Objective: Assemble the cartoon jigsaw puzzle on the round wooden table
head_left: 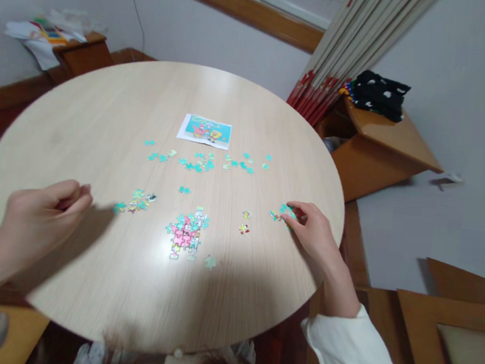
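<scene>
My right hand [309, 227] reaches to a small cluster of teal puzzle pieces [284, 209] at the table's right, thumb and forefinger closed around one piece at its edge. On the left, my left hand [48, 212] is held in a fist above the table; no piece shows in it. Nearest to that fist lies a pile of mixed pieces [137, 201]. A partly joined puzzle [185, 232] with a pink figure lies between my hands. Two yellow and red pieces [244, 228] lie to its right, and a pale green piece [210, 262] sits below it.
Loose teal pieces [198, 164] form a row across the round table [104, 90]. Behind them lies a printed reference picture [207, 131]. A wooden cabinet [373, 144] with a black cloth [379, 93] stands at the right, a chair [437, 321] at the lower right.
</scene>
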The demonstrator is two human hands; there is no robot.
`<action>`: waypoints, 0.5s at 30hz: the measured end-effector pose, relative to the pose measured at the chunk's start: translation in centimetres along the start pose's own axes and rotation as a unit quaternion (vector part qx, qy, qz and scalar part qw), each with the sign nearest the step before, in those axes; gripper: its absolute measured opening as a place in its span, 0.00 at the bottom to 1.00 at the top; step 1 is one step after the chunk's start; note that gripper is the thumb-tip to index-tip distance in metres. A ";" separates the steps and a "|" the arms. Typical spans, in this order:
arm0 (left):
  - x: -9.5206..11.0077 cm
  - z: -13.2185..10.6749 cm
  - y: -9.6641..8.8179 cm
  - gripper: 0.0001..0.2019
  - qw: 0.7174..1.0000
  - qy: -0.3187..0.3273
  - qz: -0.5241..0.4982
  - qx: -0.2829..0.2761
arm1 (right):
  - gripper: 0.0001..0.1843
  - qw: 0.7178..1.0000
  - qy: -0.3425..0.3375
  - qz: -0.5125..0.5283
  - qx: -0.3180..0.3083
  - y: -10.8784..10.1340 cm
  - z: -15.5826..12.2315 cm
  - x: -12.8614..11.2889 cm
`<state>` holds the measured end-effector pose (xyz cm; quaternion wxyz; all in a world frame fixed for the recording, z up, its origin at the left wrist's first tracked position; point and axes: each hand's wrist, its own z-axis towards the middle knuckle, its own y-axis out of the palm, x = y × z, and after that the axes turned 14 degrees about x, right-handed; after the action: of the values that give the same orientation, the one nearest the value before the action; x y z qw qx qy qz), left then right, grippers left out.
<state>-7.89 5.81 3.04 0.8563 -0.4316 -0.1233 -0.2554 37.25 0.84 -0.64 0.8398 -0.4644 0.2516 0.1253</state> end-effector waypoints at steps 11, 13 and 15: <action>1.8 -1.0 0.0 0.13 1.000 -0.024 0.004 0.005 | 0.28 1.000 -0.017 -0.009 0.012 0.0 -0.2 0.4; 1.8 -1.1 0.1 0.14 1.000 -0.016 0.004 -0.002 | 0.27 1.000 -0.020 -0.011 0.012 0.0 -0.3 0.5; 2.0 -1.1 0.1 0.15 1.000 -0.013 0.001 -0.006 | 0.27 1.000 -0.021 -0.013 0.009 0.0 -0.3 0.6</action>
<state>-6.21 4.30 3.15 0.8523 -0.4400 -0.1327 -0.2496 37.67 0.55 -1.07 0.8507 -0.4573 0.2287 0.1219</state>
